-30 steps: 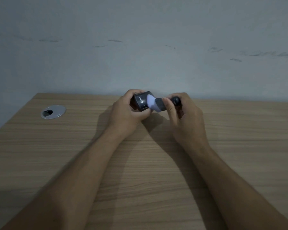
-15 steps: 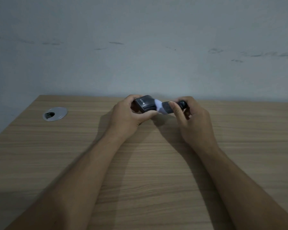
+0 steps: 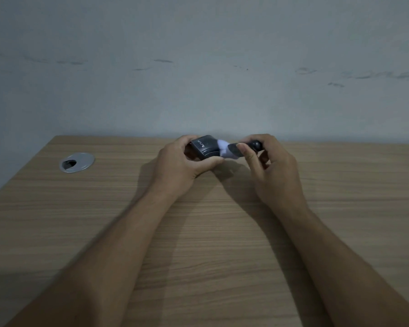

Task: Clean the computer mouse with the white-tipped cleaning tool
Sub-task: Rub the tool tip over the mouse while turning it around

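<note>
A black computer mouse point(image 3: 204, 147) with white lettering is held above the far edge of the wooden desk by my left hand point(image 3: 182, 165), thumb under it and fingers over its top. My right hand point(image 3: 269, 166) grips the dark handle of the cleaning tool point(image 3: 243, 148). Its white tip point(image 3: 223, 148) touches the right side of the mouse. Much of the mouse and the handle is hidden by fingers.
The wooden desk point(image 3: 198, 244) ends at a plain grey wall point(image 3: 198, 67) just behind my hands. A round silver cable grommet point(image 3: 76, 162) is set into the desk at the far left.
Both hands stay together at the far edge of the desk. The white tip has slid slightly across the mouse's right side, and the mouse has tilted a little in my left hand.
</note>
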